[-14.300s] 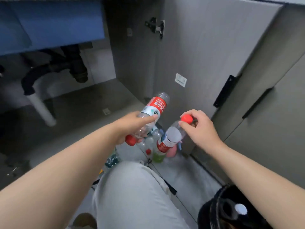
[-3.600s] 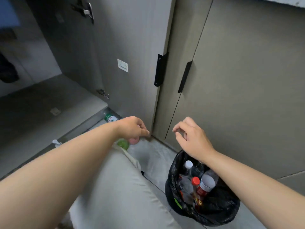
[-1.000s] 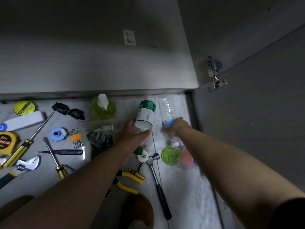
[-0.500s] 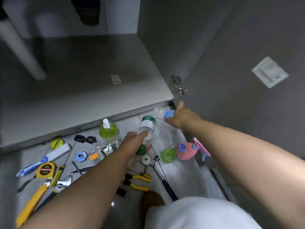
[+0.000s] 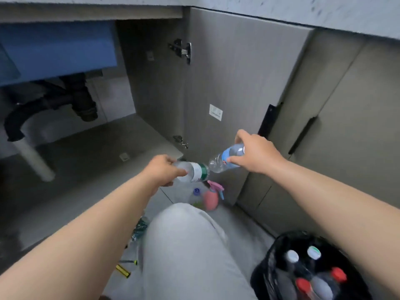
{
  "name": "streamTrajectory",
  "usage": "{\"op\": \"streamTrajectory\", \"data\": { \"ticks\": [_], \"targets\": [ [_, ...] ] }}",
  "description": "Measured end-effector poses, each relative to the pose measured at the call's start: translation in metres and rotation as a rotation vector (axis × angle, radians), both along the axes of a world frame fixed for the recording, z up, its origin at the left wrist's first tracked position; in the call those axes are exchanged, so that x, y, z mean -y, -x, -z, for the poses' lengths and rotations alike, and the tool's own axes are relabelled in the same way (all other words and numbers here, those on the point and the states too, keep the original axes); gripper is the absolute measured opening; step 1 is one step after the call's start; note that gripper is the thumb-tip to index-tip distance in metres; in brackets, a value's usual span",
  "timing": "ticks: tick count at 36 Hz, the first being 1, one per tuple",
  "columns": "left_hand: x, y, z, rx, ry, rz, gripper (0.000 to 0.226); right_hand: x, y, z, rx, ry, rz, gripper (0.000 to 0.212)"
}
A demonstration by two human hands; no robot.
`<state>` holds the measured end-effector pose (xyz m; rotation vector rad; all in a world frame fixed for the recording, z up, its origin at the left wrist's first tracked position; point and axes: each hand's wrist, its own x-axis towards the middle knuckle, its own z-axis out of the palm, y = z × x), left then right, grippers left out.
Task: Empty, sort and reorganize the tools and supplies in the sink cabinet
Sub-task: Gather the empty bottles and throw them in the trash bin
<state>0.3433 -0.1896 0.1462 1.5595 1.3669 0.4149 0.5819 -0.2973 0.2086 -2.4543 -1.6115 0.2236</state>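
A black-lined bin [image 5: 262, 278] stands at the person's right on the floor, holding upright plastic bottles: two with white caps [image 5: 292, 256] and at least two with red caps [image 5: 303, 285]. Beside it, a knee in pale grey trousers [image 5: 190, 245] fills the lower centre, with a yellow-and-black tool [image 5: 123, 270] lying on the tiles to its left. Just beyond the knee, a pink spray bottle [image 5: 211, 199] lies on the floor next to a clear bottle with a blue cap [image 5: 196, 191]. Above these, both arms reach forward. The left hand [image 5: 162, 169] grips a clear bottle with a green-and-white label [image 5: 195, 172] around its body; the right hand [image 5: 255, 154] grips a clear bottle with a blue label [image 5: 225, 160], fingers curled over it. The two bottles are held in the air in front of the open sink cabinet, their free ends close together. Behind them the cabinet door [image 5: 227, 79] stands swung open on its hinge [image 5: 183, 50]. Inside, the grey cabinet floor [image 5: 91, 156] lies bare under a black drain pipe [image 5: 83, 102], a white pipe [image 5: 32, 160] and the blue underside of the sink [image 5: 56, 48]
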Motion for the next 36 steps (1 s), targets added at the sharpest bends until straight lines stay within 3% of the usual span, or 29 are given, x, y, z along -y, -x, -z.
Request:
{"op": "streamTrajectory", "data": {
  "ticks": [5,11,16,19,22,26,36],
  "targets": [
    [0.046,-0.051,-0.038,-0.05,-0.082,0.276,0.028,0.082,-0.04,-0.027,-0.058,-0.026,0.099,0.035],
    [0.11,-0.109,-0.042,-0.03,-0.124,0.414,0.055,0.178,-0.078,-0.049,-0.193,0.09,0.25,0.02],
    [0.153,-0.132,-0.019,0.131,-0.103,0.414,0.045,0.235,-0.097,-0.044,-0.229,0.285,0.3,0.015],
    [0.17,-0.134,-0.006,0.186,-0.136,0.396,0.047,0.256,-0.099,-0.02,-0.236,0.403,0.32,0.015],
    [0.177,-0.136,-0.004,0.232,-0.19,0.406,0.036,0.271,-0.094,0.02,-0.259,0.503,0.365,0.016],
    [0.179,-0.133,-0.004,0.289,-0.178,0.467,0.033,0.283,-0.081,0.078,-0.332,0.588,0.415,0.027],
    [0.181,-0.131,0.002,0.283,-0.272,0.526,0.028,0.3,-0.065,0.159,-0.202,0.533,0.479,0.043]
  ]
}}
